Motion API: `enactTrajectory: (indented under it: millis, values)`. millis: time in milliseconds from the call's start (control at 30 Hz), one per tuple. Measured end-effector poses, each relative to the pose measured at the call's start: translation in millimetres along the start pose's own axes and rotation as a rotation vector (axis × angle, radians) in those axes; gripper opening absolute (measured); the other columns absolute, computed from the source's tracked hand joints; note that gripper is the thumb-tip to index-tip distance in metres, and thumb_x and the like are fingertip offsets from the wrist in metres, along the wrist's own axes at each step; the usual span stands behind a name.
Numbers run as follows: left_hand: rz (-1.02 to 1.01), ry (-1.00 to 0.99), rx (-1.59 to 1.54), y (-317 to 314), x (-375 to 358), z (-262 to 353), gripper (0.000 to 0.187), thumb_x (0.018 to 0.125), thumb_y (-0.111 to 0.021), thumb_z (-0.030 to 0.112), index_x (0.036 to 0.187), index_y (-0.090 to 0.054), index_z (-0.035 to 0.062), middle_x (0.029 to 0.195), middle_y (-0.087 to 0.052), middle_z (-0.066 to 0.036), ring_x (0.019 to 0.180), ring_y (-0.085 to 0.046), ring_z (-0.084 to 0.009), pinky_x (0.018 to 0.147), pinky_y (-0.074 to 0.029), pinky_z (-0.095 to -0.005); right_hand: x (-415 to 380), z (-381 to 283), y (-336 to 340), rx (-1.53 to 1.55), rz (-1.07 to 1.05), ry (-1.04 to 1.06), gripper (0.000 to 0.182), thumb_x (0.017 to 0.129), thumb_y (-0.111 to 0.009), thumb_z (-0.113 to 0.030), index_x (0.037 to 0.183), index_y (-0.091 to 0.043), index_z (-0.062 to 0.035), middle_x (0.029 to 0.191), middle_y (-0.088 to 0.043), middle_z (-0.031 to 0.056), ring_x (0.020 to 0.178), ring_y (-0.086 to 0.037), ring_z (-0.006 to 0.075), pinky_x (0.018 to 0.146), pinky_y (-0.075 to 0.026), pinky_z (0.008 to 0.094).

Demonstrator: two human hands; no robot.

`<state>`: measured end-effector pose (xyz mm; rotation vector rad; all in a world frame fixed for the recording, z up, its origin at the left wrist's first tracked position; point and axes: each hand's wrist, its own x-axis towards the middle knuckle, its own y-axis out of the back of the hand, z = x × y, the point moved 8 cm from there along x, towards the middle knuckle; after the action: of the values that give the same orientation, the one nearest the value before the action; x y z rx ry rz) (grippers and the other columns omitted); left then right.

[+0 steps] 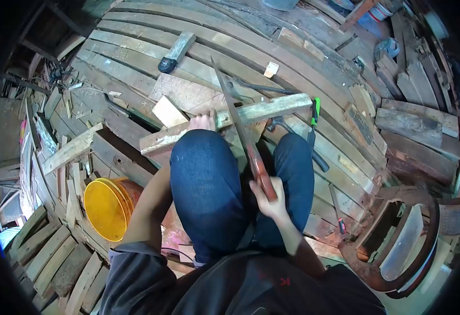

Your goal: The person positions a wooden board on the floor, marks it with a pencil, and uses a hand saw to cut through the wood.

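My right hand [270, 198] is wrapped round the brown handle of a handsaw [244, 132]. The saw's long blade points away from me and crosses over a worn wooden beam [277, 108] at a steep angle. Left of the blade, my left hand [202, 122] rests on the same beam, its fingers over the far edge and the rest hidden behind my knee. A pale wood block [169, 112] lies just left of that hand. Beyond the beam is a flat board [188, 94]. A claw hammer [314, 153] lies by my right knee, near a green-handled tool [315, 111].
A yellow bucket [104, 210] stands at my left. Stacked timber [419, 126] lies at the right, above a curved wooden frame [432, 226]. A red-handled tool [341, 224] rests on the slatted floor [340, 157]. Ahead lies a wood piece with a black end [177, 51].
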<state>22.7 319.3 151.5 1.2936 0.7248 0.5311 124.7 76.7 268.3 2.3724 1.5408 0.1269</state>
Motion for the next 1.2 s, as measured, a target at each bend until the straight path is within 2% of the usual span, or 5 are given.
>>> enactTrajectory:
  millis: [267,400,700,933,1200]
  values:
    - [0.112,0.000,0.000,-3.6,5.0,-6.6,0.081,0.072,-0.081,0.051,0.129,-0.054,0.0006,0.086,-0.071,-0.017,0.078,-0.071,-0.0336,0.070,-0.058,-0.0425,47.7,-4.9,-11.7,0.016,-0.005,0.015,0.021,0.083,-0.067,-0.007,0.071,-0.054,0.0025,0.057,-0.050,0.0184,0.052,-0.055,0.0362,0.053,-0.042,0.0398]
    - [0.031,0.048,0.014,14.5,-4.2,2.7,0.085,0.072,-0.081,0.054,0.129,-0.052,-0.0020,0.088,-0.071,-0.018,0.082,-0.072,-0.0338,0.072,-0.058,-0.0421,-31.0,20.7,16.7,0.128,-0.028,-0.161,0.025,0.088,-0.069,-0.007,0.070,-0.053,-0.0033,0.055,-0.048,0.0027,0.049,-0.050,0.0116,0.047,-0.036,0.0319]
    - [0.069,0.034,-0.104,23.5,-3.8,0.7,0.082,0.070,-0.077,0.058,0.123,-0.058,-0.0009,0.091,-0.070,-0.024,0.091,-0.070,-0.0380,0.080,-0.057,-0.0467,-33.8,4.3,60.6,0.642,0.059,-0.155,0.026,0.090,-0.065,0.002,0.074,-0.046,-0.0065,0.058,-0.041,-0.0042,0.045,-0.038,0.0040,0.041,-0.028,0.0228]
    - [-0.397,0.039,-0.326,27.9,14.0,-21.8,0.082,0.063,-0.080,0.058,0.112,-0.064,-0.0048,0.096,-0.070,-0.023,0.095,-0.069,-0.0374,0.086,-0.054,-0.0460,-42.2,3.7,83.4,0.623,0.029,-0.136,0.024,0.089,-0.066,0.002,0.074,-0.049,-0.0049,0.058,-0.047,-0.0013,0.046,-0.042,0.0053,0.043,-0.031,0.0225]
    - [0.066,-0.016,-0.046,42.6,-0.7,-9.9,0.076,0.062,-0.083,0.053,0.110,-0.065,-0.0024,0.101,-0.069,-0.021,0.098,-0.069,-0.0357,0.087,-0.055,-0.0450,-51.0,1.1,87.5,0.553,0.022,-0.078,0.025,0.086,-0.068,-0.001,0.068,-0.051,-0.0042,0.056,-0.052,-0.0003,0.048,-0.046,0.0055,0.044,-0.032,0.0229]
